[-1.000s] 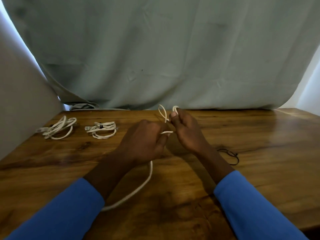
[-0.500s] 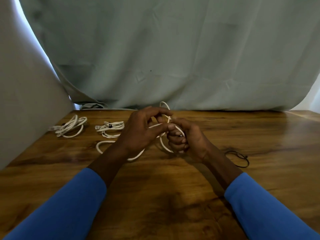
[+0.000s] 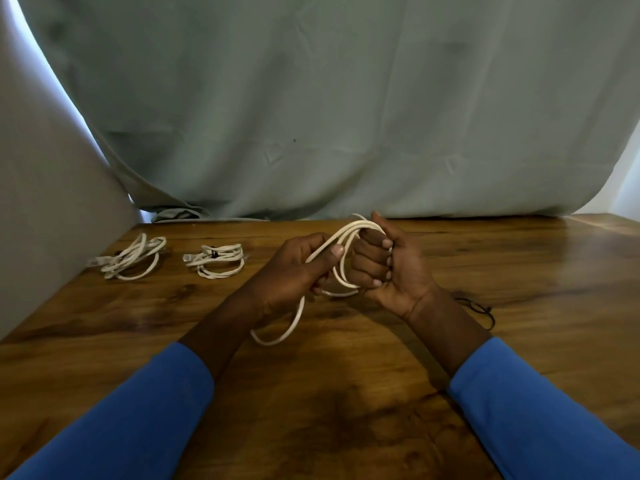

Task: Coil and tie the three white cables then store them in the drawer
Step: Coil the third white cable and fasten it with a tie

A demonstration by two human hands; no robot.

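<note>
White cable (image 3: 337,237) sits at the middle of the frame, held just above the wooden bench (image 3: 519,271) between both hands. The right hand (image 3: 394,271), palm turned toward the camera, has its fingers (image 3: 370,263) curled round several loops of it, and the loops stand up past the knuckles. The left hand (image 3: 294,275) pinches one strand between thumb and forefinger just beside those loops. Below it a slack length droops in a bend onto the bench toward the lower centre. At the left of the frame two more coiled white cables lie apart from each other: the far-left coil (image 3: 130,259), and the second coil (image 3: 218,261), which has a dark band round it. A thin black cord (image 3: 479,310) lies on the wood just right of the right wrist.
</note>
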